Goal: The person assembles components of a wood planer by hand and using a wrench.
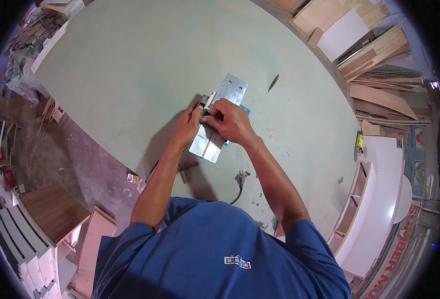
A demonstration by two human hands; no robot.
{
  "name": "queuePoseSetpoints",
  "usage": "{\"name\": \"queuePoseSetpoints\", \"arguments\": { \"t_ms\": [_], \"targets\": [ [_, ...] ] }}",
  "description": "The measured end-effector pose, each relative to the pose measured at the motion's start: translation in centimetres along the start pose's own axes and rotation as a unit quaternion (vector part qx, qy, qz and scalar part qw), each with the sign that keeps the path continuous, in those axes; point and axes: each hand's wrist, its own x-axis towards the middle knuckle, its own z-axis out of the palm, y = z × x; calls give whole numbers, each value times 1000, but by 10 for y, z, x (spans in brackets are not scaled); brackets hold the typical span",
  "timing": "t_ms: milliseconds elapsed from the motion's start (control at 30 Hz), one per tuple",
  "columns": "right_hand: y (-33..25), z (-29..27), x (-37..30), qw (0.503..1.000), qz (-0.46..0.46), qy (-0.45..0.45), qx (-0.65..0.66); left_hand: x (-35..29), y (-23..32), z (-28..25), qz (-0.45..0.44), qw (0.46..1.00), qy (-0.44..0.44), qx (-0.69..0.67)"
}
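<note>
An electric hand planer (229, 88) rests upside down on the pale green table, its silvery flat sole facing up and bits of its blue body showing at the right edge. My left hand (185, 127) is closed on the planer's left side near the middle, by a small dark and light metal part. My right hand (233, 121) lies over the middle of the sole, its fingers curled and pinched at the gap by the blade. What those fingertips hold is hidden. Just below my left wrist, a dark T-shaped tool (188, 167) lies on the table.
A power plug (242, 177) with a black cord lies near my body. Farther off is a dark slender pointed piece (273, 83). The big table (130, 65) spreads around the planer. Wood boards (374, 55) and a white cabinet frame (374, 199) stand at the right; a brown-topped cabinet (53, 212) is lower left.
</note>
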Motion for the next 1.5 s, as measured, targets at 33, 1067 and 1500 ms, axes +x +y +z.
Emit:
{"name": "queuePoseSetpoints", "arguments": {
  "t_ms": [33, 1067, 1500],
  "targets": [
    [-2, -2, -1, 1000, -1, -1, 0, -1, 0, 2, 4, 1000, 10, -3],
    [3, 4, -1, 999, -40, 21, 9, -4, 7, 2, 0, 1000, 13, 15],
    [6, 1, -4, 996, -14, 30, 78, -2, 7, 5, 2, 1000, 20, 7]
  ]
}}
